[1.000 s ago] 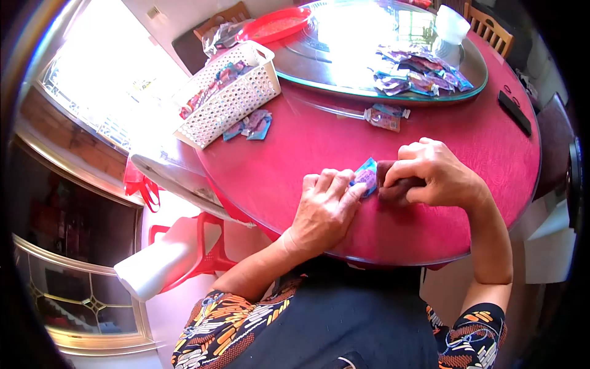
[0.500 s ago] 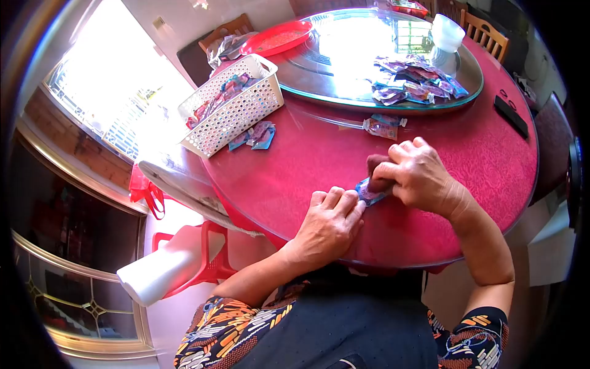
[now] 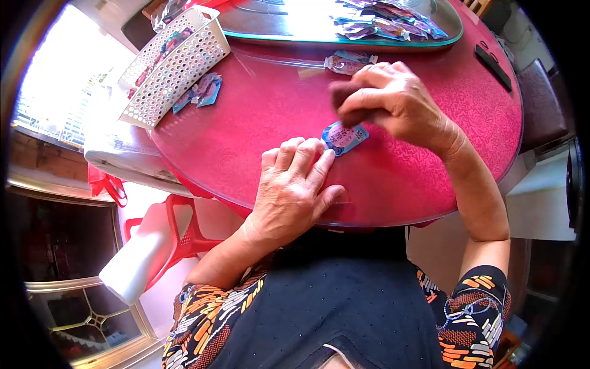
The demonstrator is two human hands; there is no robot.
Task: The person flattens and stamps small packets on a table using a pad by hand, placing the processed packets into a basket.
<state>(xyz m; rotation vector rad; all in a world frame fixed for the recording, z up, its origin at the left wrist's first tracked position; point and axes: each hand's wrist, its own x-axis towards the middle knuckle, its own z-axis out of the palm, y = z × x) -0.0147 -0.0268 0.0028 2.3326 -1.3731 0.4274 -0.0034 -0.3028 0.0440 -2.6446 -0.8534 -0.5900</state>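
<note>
A blue and purple packet (image 3: 345, 136) lies flat on the red table (image 3: 258, 111) near its front edge. The fingertips of my left hand (image 3: 295, 178) touch the packet's left end, pressing it on the table, with the fingers spread. My right hand (image 3: 393, 101) is bent round a dark brown cloth (image 3: 349, 98), just above and behind the packet. Past it lie one or two more small packets (image 3: 350, 62). A perforated white basket (image 3: 178, 71) with packets inside stands at the left, and a few packets (image 3: 200, 91) lie beside it.
A glass turntable (image 3: 270, 27) at the back carries a pile of packets (image 3: 387, 21). A black remote-like object (image 3: 493, 67) lies at the right. At the lower left a red stool (image 3: 184, 230) holds a white roll-shaped object (image 3: 138, 258).
The view has tilted downward. My right hand with the brown cloth has lifted off the packet, uncovering it. The fingers of my left hand have spread at the packet's edge.
</note>
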